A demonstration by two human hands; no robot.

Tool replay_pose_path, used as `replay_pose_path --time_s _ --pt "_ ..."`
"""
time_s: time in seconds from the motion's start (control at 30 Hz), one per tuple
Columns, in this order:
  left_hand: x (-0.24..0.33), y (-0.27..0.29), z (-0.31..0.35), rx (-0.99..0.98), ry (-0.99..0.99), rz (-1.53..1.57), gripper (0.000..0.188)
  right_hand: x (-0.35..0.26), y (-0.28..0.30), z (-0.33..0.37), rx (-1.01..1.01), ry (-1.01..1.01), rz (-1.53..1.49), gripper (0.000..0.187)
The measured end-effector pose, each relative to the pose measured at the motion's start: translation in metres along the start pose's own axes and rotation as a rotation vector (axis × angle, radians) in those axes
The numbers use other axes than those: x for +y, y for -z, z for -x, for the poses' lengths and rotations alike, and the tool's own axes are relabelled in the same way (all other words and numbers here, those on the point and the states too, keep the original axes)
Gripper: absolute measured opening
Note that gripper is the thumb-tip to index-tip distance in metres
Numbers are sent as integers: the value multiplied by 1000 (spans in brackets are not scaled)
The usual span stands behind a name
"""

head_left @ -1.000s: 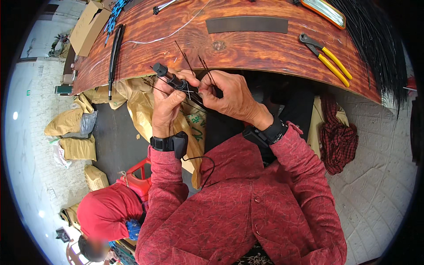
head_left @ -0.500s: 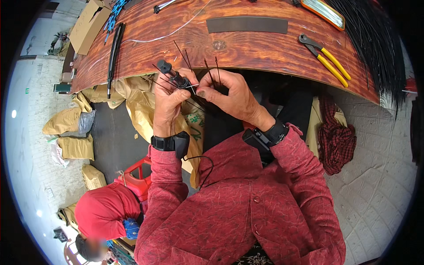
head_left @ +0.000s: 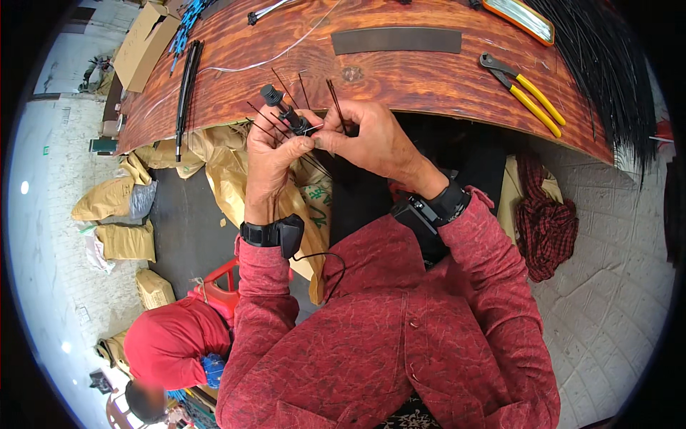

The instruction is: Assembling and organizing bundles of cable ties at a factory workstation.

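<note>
My left hand (head_left: 274,154) is closed round a short black shaft (head_left: 284,107) with a ribbed round end, like part of an umbrella frame. Several thin dark rods (head_left: 261,119) fan out around it between and past the fingers. My right hand (head_left: 371,139) meets it from the right, thumb and fingers pinched together beside the shaft's lower end. A pair of thin dark rods (head_left: 333,96) rises from behind the right fingers. Between the fingertips of both hands a short pale wire shows. The exact spot where the parts meet is partly covered by the thumbs.
On the wooden table (head_left: 407,82) lie a dark flat strip (head_left: 396,41), yellow-handled pliers (head_left: 525,93), black rods (head_left: 187,100) and a large black rod bundle (head_left: 607,79). A cardboard box (head_left: 146,50) stands at the far left. A person in red (head_left: 171,343) sits at lower left.
My right hand has shifted slightly left, its fingertips closer to the left thumb. The rods by the right fingers have drawn together, and the shaft has moved slightly.
</note>
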State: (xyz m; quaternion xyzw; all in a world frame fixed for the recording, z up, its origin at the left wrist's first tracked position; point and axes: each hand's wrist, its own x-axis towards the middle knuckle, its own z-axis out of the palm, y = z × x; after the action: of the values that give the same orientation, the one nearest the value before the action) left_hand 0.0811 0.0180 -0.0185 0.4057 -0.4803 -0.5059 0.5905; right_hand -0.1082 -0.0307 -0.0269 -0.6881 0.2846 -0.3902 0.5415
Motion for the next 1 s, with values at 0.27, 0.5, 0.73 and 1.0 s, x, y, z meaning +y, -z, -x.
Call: replay_pose_path --time_s 0.27,0.5,0.73,1.0 --pt "6 -7 8 -56 27 -19 39 20 -7 2 -2 -3 -177 46" --pt "8 3 15 -94 102 -18 37 35 -15 6 -313 -126 -538 65" --pt "19 -23 8 -54 87 -139 29 48 -27 1 -400 -149 -610 51" --pt "13 -9 1 -74 -185 -447 23 57 -29 -7 -457 -258 -474 44"
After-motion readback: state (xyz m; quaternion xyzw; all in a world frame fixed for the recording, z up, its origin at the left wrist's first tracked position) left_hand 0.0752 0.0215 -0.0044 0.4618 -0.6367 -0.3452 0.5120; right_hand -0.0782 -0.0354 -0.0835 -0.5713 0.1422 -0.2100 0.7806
